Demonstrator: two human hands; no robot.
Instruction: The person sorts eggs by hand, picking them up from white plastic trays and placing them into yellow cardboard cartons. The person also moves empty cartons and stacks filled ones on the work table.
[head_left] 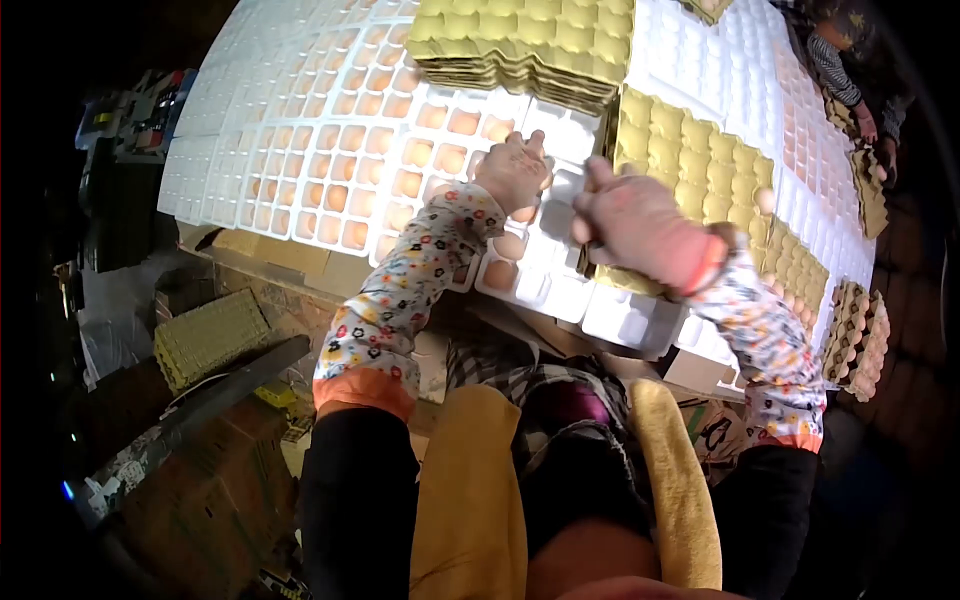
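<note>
The hands are apart: the left hand spreads over a glossy white plastic egg tray; the right hand, blurred, curls above its right edge, beside a dimpled yellow pulp tray. I cannot tell whether either grips anything. Smooth brown eggs sit in square cells at the plastic tray's near-left corner. Ragged-edged pulp trays are stacked by its far edge. Print on packaging below is unreadable.
</note>
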